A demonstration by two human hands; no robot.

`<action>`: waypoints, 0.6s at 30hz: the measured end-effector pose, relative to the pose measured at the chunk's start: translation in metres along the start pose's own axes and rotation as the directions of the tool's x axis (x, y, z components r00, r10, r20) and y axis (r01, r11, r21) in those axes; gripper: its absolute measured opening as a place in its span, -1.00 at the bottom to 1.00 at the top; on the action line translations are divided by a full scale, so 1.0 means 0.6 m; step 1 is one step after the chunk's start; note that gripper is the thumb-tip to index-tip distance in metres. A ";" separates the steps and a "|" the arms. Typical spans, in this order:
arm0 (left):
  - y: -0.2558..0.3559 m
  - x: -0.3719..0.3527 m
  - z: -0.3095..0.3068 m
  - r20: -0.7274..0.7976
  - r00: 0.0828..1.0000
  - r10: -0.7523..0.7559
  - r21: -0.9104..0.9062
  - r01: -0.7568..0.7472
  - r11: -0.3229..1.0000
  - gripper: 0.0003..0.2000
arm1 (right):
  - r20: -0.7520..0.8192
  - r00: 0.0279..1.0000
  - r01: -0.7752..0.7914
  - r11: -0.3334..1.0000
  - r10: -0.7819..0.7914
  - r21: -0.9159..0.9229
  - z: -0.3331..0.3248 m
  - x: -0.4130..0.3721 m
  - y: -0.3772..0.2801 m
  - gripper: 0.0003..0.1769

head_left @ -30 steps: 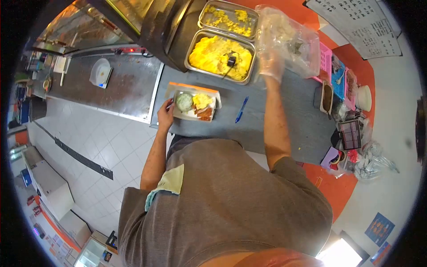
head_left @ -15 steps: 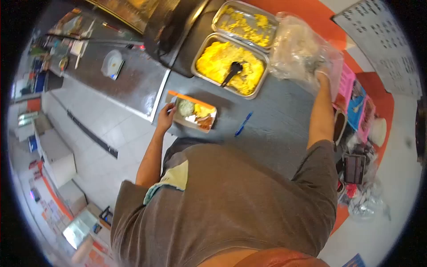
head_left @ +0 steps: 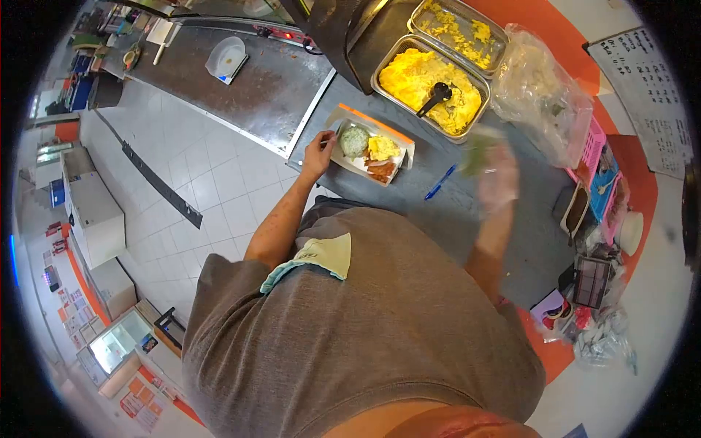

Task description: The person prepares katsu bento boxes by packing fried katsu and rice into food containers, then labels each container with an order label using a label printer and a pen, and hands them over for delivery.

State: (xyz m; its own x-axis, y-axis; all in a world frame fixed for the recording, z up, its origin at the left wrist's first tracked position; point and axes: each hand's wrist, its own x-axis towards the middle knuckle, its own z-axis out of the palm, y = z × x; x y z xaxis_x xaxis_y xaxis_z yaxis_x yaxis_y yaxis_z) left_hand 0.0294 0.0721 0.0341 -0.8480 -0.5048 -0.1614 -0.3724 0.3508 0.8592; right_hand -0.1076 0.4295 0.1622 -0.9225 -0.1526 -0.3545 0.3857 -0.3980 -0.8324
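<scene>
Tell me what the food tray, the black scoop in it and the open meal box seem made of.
Tray: shiny metal, likely steel, going by its silvery rim.
Scoop: smooth, probably plastic, being evenly black.
Box: likely matte cardboard, with thin folded walls.

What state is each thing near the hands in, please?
Food box: open, partly filled.
Front tray: uncovered, well filled.
Back tray: uncovered, scattered yellow bits.
Black spoon: resting in food.
Blue pen: lying flat.
Clear bag: crumpled, opening unclear.
Green item: in right hand, blurred.
</scene>
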 end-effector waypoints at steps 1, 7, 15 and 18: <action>0.002 -0.004 0.001 -0.080 0.997 0.021 -0.028 -0.023 0.999 -0.73 | 0.057 0.990 -0.127 0.991 0.129 -0.043 0.048 -0.029 0.030 -0.57; 0.113 -0.062 -0.042 -0.143 0.962 0.233 -0.209 -0.259 0.943 -0.75 | 0.007 0.966 -0.259 0.966 0.259 -0.023 0.197 -0.086 0.197 -0.65; 0.126 -0.099 -0.099 -0.014 0.999 0.038 -0.359 -0.041 0.932 -0.73 | 0.160 0.929 -0.330 0.942 0.334 -0.052 0.284 -0.108 0.226 -0.71; 0.116 -0.104 -0.122 -0.110 0.994 0.021 -0.415 -0.066 0.907 -0.73 | 0.184 0.943 -0.271 0.960 0.279 -0.065 0.292 -0.121 0.248 -0.68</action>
State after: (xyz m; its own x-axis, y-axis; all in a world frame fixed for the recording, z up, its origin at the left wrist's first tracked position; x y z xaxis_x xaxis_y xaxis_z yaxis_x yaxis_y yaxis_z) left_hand 0.0840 0.0702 0.1397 -0.8090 -0.5811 -0.0885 -0.1256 0.0238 0.9918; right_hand 0.0145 0.2232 0.1390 -0.7646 -0.4213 -0.4878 0.6217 -0.2821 -0.7307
